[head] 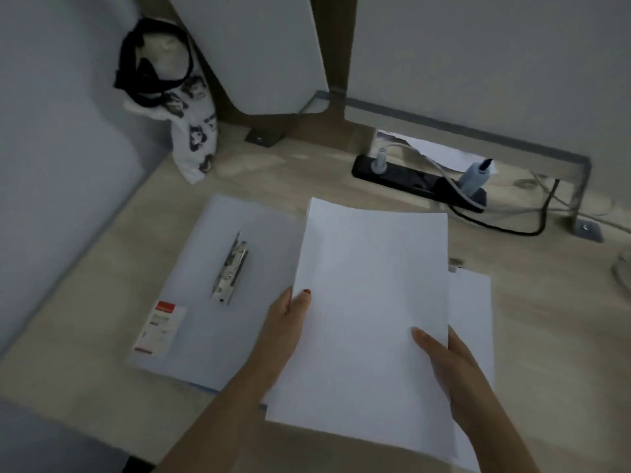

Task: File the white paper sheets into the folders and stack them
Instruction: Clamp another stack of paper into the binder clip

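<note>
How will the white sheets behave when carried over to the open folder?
Probably floppy: the white sheets bow along their far edge with the left hand and right hand pinching both sides. Likely light: thumb pinches hold them. They may fan apart, since nothing binds them and edges look offset at the right.

A pale wood-grain surface point(341, 186) runs back to grey panels. On its left lies an open folder point(266, 240) with a metal clip point(230, 268) along its middle and a red-and-white label point(160, 327) at its near left corner. White sheets point(473, 302) lie to the right of it. Far right sits a black power strip point(409, 179) with plugs in it, its black cable point(505, 228) looping rightward. A patterned cloth bag point(194, 131) stands in the far left corner.
</note>
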`<action>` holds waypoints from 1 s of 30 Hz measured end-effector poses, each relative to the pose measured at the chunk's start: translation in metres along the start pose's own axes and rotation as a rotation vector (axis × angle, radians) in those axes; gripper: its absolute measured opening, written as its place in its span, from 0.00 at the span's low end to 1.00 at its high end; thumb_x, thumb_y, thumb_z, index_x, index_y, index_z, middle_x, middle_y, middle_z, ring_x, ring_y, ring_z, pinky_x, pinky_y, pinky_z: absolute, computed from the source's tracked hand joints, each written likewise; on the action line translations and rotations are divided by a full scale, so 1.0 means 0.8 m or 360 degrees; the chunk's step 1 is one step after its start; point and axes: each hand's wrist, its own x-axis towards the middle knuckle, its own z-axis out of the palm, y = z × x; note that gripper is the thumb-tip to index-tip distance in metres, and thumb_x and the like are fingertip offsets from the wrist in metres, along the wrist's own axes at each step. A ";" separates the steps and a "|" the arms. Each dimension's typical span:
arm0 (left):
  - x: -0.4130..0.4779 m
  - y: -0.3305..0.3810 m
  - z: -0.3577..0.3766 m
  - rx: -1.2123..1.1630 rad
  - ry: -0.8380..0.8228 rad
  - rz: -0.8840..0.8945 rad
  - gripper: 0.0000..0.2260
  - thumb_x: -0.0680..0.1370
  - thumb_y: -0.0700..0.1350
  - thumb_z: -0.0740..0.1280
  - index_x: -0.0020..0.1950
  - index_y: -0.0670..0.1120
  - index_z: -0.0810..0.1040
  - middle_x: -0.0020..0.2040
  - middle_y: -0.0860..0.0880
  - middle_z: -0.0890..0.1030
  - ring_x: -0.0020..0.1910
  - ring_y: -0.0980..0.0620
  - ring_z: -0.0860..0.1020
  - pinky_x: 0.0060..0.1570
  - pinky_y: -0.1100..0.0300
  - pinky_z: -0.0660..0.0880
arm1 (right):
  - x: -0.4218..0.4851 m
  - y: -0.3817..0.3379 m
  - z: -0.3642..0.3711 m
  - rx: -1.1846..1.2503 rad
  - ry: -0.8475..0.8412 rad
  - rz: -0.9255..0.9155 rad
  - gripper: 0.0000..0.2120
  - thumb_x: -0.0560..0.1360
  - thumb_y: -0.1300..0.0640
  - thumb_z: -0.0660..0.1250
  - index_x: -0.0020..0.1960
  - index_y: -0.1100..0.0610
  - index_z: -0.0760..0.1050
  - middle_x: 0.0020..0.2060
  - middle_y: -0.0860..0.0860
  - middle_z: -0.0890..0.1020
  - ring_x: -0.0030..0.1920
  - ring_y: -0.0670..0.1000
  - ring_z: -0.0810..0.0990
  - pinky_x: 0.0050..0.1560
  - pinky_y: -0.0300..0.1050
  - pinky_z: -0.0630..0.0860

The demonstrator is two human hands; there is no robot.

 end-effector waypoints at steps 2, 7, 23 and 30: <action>0.010 -0.008 -0.037 0.0099 0.0018 0.0008 0.06 0.80 0.44 0.58 0.47 0.51 0.74 0.44 0.53 0.76 0.42 0.57 0.74 0.42 0.68 0.70 | 0.010 0.011 0.035 -0.0010 -0.0020 0.0040 0.13 0.74 0.58 0.65 0.58 0.51 0.77 0.49 0.51 0.85 0.51 0.57 0.83 0.56 0.58 0.77; 0.038 -0.022 -0.114 0.0067 0.0317 0.0127 0.07 0.79 0.41 0.59 0.48 0.52 0.74 0.41 0.52 0.79 0.38 0.56 0.76 0.33 0.74 0.73 | 0.025 0.029 0.081 0.0046 -0.0014 0.0072 0.14 0.74 0.60 0.65 0.59 0.55 0.76 0.52 0.53 0.84 0.53 0.56 0.83 0.57 0.57 0.76; 0.116 -0.019 -0.173 0.0052 0.0076 -0.0233 0.14 0.79 0.37 0.57 0.62 0.40 0.75 0.50 0.45 0.77 0.41 0.58 0.75 0.43 0.65 0.73 | 0.045 0.064 0.129 0.0054 0.0051 0.0035 0.11 0.74 0.57 0.65 0.56 0.50 0.76 0.53 0.50 0.83 0.52 0.53 0.83 0.53 0.50 0.78; 0.135 -0.007 -0.164 0.0108 -0.0018 -0.0237 0.14 0.79 0.36 0.57 0.62 0.42 0.75 0.45 0.50 0.76 0.40 0.59 0.74 0.37 0.70 0.74 | 0.045 0.071 0.125 0.0138 0.0102 0.0035 0.18 0.74 0.56 0.65 0.64 0.53 0.73 0.56 0.52 0.82 0.54 0.55 0.81 0.53 0.52 0.77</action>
